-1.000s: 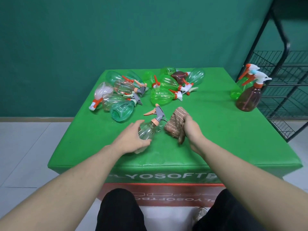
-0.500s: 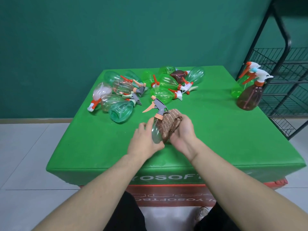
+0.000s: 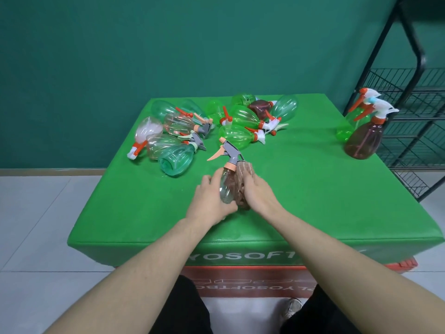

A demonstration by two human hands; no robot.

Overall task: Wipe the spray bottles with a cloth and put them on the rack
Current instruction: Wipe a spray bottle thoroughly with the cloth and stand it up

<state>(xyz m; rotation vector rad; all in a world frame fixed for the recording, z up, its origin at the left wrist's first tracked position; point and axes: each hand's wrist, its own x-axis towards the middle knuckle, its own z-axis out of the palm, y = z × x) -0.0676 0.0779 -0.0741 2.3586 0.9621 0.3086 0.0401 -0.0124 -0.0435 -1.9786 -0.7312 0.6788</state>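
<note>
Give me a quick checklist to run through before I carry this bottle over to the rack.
1. Left hand holds the clear bottle by its body: ok.
2. Right hand presses the brown cloth against the bottle's side: ok.
3. Bottle wiped all round: cannot tell; the cloth covers one side only and the far side is hidden.
4. Grey trigger head free of the cloth and the fingers: ok.
5. Way to the black wire rack: not ok; two upright bottles, one brown, one green, stand at the table's right edge in front of it.
6. Free shelf space on the rack: ok, as far as seen.
</note>
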